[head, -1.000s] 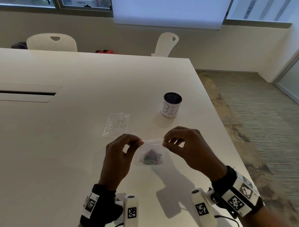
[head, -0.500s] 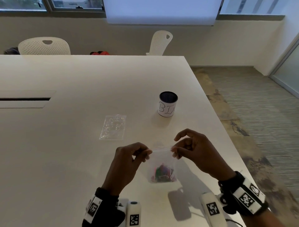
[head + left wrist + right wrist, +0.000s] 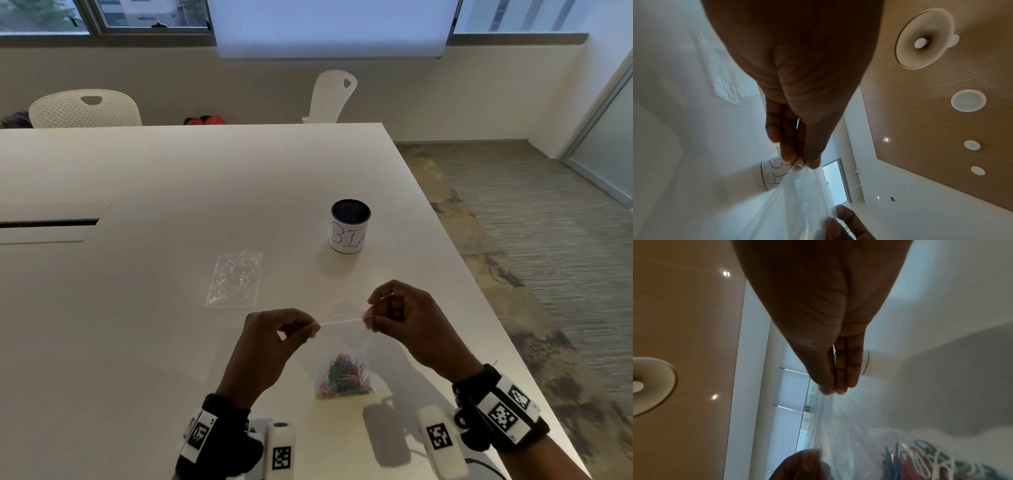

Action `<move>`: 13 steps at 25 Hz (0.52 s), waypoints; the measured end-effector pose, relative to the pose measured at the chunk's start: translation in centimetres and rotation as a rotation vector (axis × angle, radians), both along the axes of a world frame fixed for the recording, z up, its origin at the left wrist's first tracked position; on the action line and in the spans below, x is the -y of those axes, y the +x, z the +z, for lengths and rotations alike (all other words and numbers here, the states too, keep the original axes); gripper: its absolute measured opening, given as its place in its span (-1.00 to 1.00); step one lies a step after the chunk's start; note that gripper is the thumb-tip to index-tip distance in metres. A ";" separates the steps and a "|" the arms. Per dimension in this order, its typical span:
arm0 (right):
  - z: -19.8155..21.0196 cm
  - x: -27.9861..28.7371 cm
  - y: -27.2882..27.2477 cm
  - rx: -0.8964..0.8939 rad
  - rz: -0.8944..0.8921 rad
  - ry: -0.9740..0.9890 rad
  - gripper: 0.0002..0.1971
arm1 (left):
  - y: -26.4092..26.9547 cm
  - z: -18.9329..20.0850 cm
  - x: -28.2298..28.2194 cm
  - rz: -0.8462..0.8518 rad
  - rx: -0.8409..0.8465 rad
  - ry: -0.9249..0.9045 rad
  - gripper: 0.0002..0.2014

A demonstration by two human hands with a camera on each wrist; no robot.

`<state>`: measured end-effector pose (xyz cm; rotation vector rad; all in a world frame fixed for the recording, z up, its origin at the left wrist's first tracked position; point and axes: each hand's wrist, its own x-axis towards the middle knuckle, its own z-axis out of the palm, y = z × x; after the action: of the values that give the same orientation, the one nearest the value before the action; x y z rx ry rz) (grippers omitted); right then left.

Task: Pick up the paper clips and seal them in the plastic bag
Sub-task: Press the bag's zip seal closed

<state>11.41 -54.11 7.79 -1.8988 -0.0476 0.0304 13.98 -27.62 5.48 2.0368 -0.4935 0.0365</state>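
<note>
Since the earlier frames, both hands and the bag have dropped lower and nearer in the head view, and the bag now hangs straight down with its top edge stretched taut.

Desk [image 3: 137, 192]: big, white, with a dark slot [image 3: 48, 222] at left. Two white perforated chairs [image 3: 85, 109] stand behind its far edge, plus something red [image 3: 205, 120] between them, too small to tell. Patterned carpet [image 3: 534, 246] at right.

Cup [image 3: 350, 231]: dark inside, white paper label with handwritten "BIN", last letter partly turned out of view. Stands upright on desk, beyond the hands, clear of them.

Second bag [image 3: 235, 279]: clear, lies flat on desk left of cup, well apart from hands.

Bag [image 3: 342, 346]: clear plastic, held up above desk between the two hands, top edge a thin line from one hand to the other. Whether the zip is fully closed, cannot tell.

Left hand [image 3: 270, 346]: thumb and fingers [image 3: 791, 155] pressed together, clamped on bag's left top corner.

Right hand [image 3: 407, 329]: thumb and fingers [image 3: 830, 386] pressed together, clamped on bag's right top corner.

Paper clips [image 3: 344, 377]: mixed colours, heaped inside bag at the bottom; blue and red ones show blurred in right wrist view. Bag's shadow on desk below right.

Wrist bands [image 3: 503, 411] carry black-and-white square marker codes.
</note>
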 end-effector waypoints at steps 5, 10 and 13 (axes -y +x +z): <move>-1.0 -0.4 0.3 -0.007 -0.056 0.122 -0.72 | 0.0 -0.5 0.6 0.039 0.016 -0.063 -0.94; -1.8 -0.4 0.4 -0.061 0.044 0.074 -0.69 | -0.3 -0.9 1.0 0.045 -0.030 -0.092 -0.98; -2.1 -0.7 0.6 -0.051 0.070 0.053 -0.85 | -0.1 -0.6 0.7 0.035 -0.036 -0.067 -0.97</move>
<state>12.03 -53.38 5.73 -1.8424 -0.0793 0.1239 13.87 -28.31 4.87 1.9768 -0.4284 0.0370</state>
